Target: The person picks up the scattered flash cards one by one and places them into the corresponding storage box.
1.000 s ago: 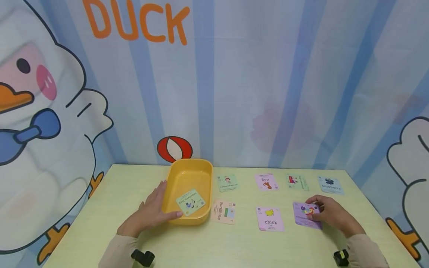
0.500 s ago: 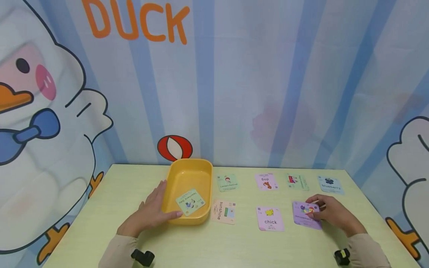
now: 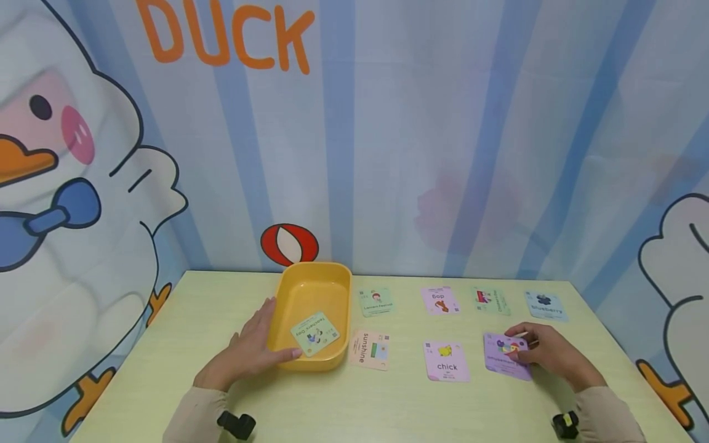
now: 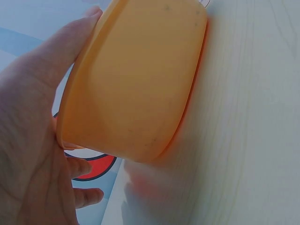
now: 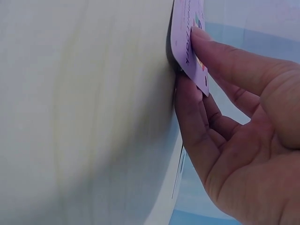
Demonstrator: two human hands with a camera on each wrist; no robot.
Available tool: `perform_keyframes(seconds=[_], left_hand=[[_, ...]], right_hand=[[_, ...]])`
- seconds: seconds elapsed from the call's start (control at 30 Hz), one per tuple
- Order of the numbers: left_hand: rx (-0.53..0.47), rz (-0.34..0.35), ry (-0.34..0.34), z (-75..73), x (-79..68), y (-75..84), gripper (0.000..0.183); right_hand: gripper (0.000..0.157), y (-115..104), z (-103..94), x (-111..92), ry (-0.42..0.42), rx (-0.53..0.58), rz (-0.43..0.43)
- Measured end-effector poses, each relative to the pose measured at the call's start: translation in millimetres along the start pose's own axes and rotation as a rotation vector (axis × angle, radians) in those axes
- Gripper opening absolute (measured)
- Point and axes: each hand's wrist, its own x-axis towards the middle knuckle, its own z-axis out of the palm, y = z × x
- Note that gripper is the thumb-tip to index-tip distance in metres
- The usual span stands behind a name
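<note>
In the head view my right hand (image 3: 545,351) pinches a purple picture card (image 3: 506,356) by its right edge. The right wrist view has the thumb (image 5: 234,61) on the card's printed face and a finger under its lower edge; the card (image 5: 187,37) is tilted up from the table there. My left hand (image 3: 246,351) rests against the near left corner of a yellow plastic tray (image 3: 344,307), thumb over the rim, fingers extended along the side. Inside the tray lies a green "Teachers' Day" card (image 3: 315,334). The tray's outer wall (image 4: 136,79) fills much of the left wrist view.
Other cards lie flat: "sunshine" (image 3: 370,350), "chick" (image 3: 446,362), a green card (image 3: 376,302), "dog" (image 3: 440,301), another green one (image 3: 492,301) and "blueberry" (image 3: 546,306). A printed duck curtain (image 3: 388,154) hangs behind the table (image 3: 388,412).
Very little differs. The purple card and right hand have shifted slightly; the left hand and tray stay in place.
</note>
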Motion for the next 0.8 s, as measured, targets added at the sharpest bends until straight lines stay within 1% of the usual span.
perform_keyframes(seconds=[0.23, 0.4, 0.53, 0.8], left_hand=[[0.001, -0.006, 0.001, 1.0, 0.9, -1.1, 0.128], [-0.001, -0.013, 0.003, 0.8, 1.0, 0.2, 0.128], [-0.001, -0.018, 0.004, 0.4, 0.5, 1.7, 0.128], [-0.008, -0.019, 0.001, -0.3, 0.5, 2.6, 0.128]], right_hand=[[0.04, 1.5, -1.2, -2.1, -0.02, 0.048, -0.01], [0.041, 5.0, -1.9, -1.8, -0.038, 0.078, 0.0], [0.04, 5.6, -2.4, -3.3, -0.038, 0.073, 0.013], [0.04, 5.8, -3.6, -5.7, -0.039, 0.137, 0.048]])
